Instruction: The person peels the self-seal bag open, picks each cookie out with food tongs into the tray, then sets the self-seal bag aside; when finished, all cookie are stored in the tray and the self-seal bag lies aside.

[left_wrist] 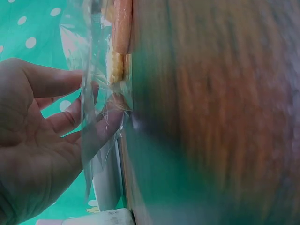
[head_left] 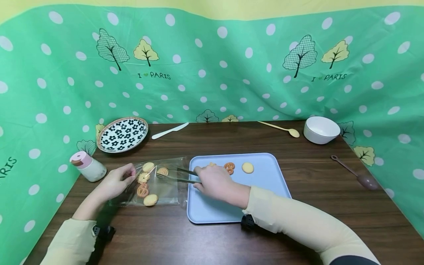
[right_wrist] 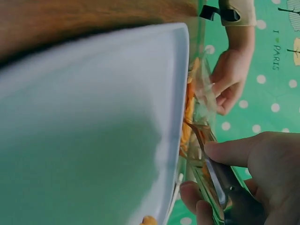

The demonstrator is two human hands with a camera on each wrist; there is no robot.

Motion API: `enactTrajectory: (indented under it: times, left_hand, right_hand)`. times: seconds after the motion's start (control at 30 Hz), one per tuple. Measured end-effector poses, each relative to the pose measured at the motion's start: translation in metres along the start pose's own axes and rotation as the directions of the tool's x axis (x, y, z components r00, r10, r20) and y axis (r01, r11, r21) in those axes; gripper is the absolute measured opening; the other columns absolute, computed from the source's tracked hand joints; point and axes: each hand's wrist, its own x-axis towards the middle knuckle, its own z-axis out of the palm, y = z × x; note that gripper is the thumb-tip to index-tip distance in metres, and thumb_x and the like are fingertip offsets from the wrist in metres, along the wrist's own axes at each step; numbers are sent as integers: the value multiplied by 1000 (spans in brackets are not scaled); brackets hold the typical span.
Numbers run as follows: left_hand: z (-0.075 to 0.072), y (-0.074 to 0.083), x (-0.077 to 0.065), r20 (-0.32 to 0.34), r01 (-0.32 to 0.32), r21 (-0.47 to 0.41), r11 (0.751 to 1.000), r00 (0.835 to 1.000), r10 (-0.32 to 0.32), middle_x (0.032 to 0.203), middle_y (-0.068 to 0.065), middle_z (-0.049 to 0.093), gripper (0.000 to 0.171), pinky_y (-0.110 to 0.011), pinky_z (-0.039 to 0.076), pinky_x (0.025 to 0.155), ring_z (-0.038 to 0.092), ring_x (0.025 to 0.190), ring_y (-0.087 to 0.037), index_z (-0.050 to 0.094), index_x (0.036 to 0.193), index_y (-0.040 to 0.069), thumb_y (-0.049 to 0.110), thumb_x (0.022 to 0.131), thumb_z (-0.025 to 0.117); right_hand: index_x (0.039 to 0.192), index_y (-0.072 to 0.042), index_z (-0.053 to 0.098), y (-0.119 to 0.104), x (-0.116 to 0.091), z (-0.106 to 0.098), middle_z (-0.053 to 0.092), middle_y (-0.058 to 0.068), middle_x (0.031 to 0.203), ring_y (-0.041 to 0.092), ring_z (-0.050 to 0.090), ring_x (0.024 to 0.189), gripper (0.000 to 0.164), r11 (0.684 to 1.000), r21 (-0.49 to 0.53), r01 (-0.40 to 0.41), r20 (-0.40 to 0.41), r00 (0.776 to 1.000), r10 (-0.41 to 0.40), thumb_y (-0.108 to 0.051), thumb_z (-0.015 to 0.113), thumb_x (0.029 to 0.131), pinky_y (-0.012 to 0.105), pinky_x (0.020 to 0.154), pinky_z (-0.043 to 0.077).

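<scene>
A clear plastic bag [head_left: 167, 193] lies on the table with several cookies inside, among them an oval cookie [head_left: 150, 200], a pretzel [head_left: 142, 190] and a swirl cookie [head_left: 162, 171]. My left hand [head_left: 116, 182] pinches the bag's left end, its fingertips showing through the film in the left wrist view. With my right hand [head_left: 216, 184] I hold metal tongs [head_left: 185, 180], their arms spread and reaching into the bag by the swirl cookie. Below that hand sits a blue tray [head_left: 212, 213] carrying a pretzel [head_left: 229, 168], a round cookie [head_left: 247, 168] and a partly hidden cookie [head_left: 212, 164].
Left of the bag stands a pink-lidded jar [head_left: 87, 167], with a flower-patterned plate [head_left: 122, 135] behind it. Along the back lie a white knife [head_left: 170, 131] and a yellow spoon [head_left: 281, 128]. A white bowl [head_left: 321, 130] and brown ladle [head_left: 356, 175] are at the right.
</scene>
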Motion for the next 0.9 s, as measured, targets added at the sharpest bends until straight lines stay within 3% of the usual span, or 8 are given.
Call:
enactTrajectory:
  times: [0.23, 0.5, 0.9]
  left_hand:
    - [0, 1, 1, -16, -26, 7, 1000, 1000, 26, 80, -1, 58, 12, -35, 40, 68, 51, 75, -19, 50, 88, 15, 7, 90, 58]
    - [2, 2, 2, -10, -28, -3, 1000, 1000, 28, 78, -2, 56, 12, -35, 39, 67, 50, 73, -19, 51, 87, 15, 5, 90, 57]
    - [2, 0, 2, -13, -25, 2, 1000, 1000, 25, 79, -2, 57, 11, -35, 39, 67, 51, 74, -19, 50, 88, 15, 8, 91, 58]
  right_hand:
    - [103, -15, 61, 5, -4, -2, 50, -7, 64, 13, 47, 55, 38, 997, 70, 10, 10, 1000, -11, -46, 68, 83, 31, 40, 34]
    - [103, -17, 59, 3, -1, 5, 48, -6, 61, 13, 46, 51, 32, 999, 34, 18, -8, 1000, -17, -43, 66, 85, 33, 39, 33]
    - [100, -15, 61, 9, -10, 2, 51, -8, 64, 10, 45, 52, 28, 994, 97, 57, -46, 998, -53, -38, 68, 85, 29, 39, 30]
